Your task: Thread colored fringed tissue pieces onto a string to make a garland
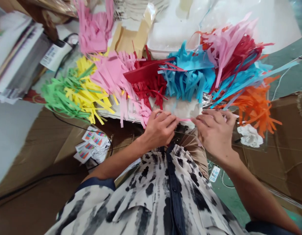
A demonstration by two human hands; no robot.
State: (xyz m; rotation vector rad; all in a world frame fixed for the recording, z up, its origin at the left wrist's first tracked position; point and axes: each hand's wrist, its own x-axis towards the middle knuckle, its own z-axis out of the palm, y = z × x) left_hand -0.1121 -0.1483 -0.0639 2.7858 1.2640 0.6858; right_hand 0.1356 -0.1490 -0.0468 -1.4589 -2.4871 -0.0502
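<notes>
A thin pink paper strip [184, 119] runs between my two hands at the near edge of the worktop. My left hand [161, 128] pinches its left end, and my right hand [216, 132] closes on the right end. Just beyond my hands lie fringed paper bundles: a dark red bundle [149, 80], a blue bundle [190, 76] and a pink bundle [114, 71]. Further left are a yellow bundle [89, 93] and a green bundle [65, 93]. By my right hand hangs an orange bundle [253, 104]. My fingers hide the strip's ends.
A white plastic tray [174, 37] sits behind the bundles, beside a tan cardboard piece [130, 36]. More pink fringe [96, 29] is at the back. Stacked papers [16, 55] stand left. Printed cards [92, 145] lie lower left, and crumpled white paper [250, 135] sits right.
</notes>
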